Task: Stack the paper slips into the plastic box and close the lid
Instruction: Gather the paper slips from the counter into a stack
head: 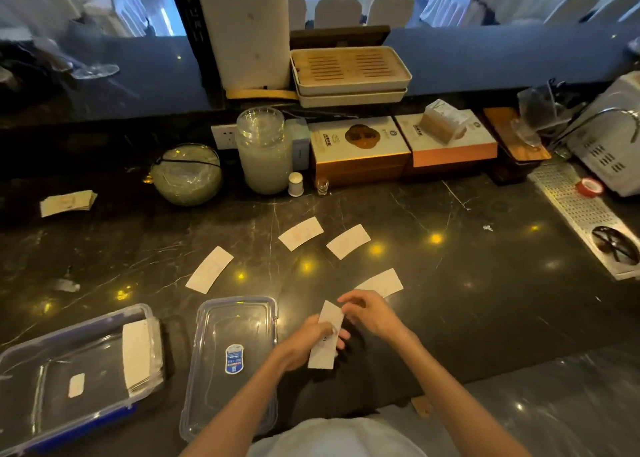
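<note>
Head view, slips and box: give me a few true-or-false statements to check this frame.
1. The lid is closed on the plastic box. False: it lies beside the box.
2. The left hand holds a slip. True.
3. A stack of slips already sits in the box. True.
4. No loose slips remain on the counter. False: several do, such as one beyond the lid.

The right hand (369, 313) covers one end of a paper slip (382, 282), the plastic box (31, 418) runs off the left edge, and the print on every slip is unreadable.
</note>
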Demonstrator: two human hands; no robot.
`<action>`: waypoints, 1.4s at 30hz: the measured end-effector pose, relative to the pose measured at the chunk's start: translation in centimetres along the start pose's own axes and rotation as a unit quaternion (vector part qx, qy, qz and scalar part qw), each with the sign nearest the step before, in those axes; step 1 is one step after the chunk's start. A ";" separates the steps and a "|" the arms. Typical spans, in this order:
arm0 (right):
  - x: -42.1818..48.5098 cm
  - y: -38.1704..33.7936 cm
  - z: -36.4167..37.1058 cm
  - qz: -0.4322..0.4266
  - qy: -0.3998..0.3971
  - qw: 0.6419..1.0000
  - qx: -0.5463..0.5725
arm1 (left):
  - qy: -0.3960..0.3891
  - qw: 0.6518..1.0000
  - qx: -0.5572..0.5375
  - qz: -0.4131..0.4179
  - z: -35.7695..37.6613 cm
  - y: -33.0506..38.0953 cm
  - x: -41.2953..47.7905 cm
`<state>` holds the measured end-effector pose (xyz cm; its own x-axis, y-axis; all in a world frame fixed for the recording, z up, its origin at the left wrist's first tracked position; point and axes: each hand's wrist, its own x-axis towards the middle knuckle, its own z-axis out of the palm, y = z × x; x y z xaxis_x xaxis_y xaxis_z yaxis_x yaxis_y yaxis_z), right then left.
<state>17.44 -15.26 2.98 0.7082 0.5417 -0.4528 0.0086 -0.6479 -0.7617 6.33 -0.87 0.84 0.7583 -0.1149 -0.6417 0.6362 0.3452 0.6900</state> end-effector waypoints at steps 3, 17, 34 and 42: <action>3.0 1.2 -4.5 0.010 0.081 0.989 -0.124 | 0.046 0.993 -0.105 -0.007 0.0 1.1 1.3; 8.8 4.9 -11.5 -0.002 -0.056 0.967 -0.247 | 0.148 0.980 -0.134 0.022 0.3 3.9 4.7; 17.5 -2.9 -7.9 -0.151 -0.051 0.976 -0.147 | 0.089 0.972 -0.219 0.008 -3.7 7.1 8.7; 20.4 -0.1 -9.7 -0.072 -0.007 0.923 -0.377 | 0.130 0.955 -0.265 0.002 -5.3 7.6 8.2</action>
<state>38.74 -9.33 -1.73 0.6525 0.6549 -0.3812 0.5952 -0.7543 -0.2770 16.62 5.70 -0.94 0.6559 0.0999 -0.7482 0.4189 0.7765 0.4708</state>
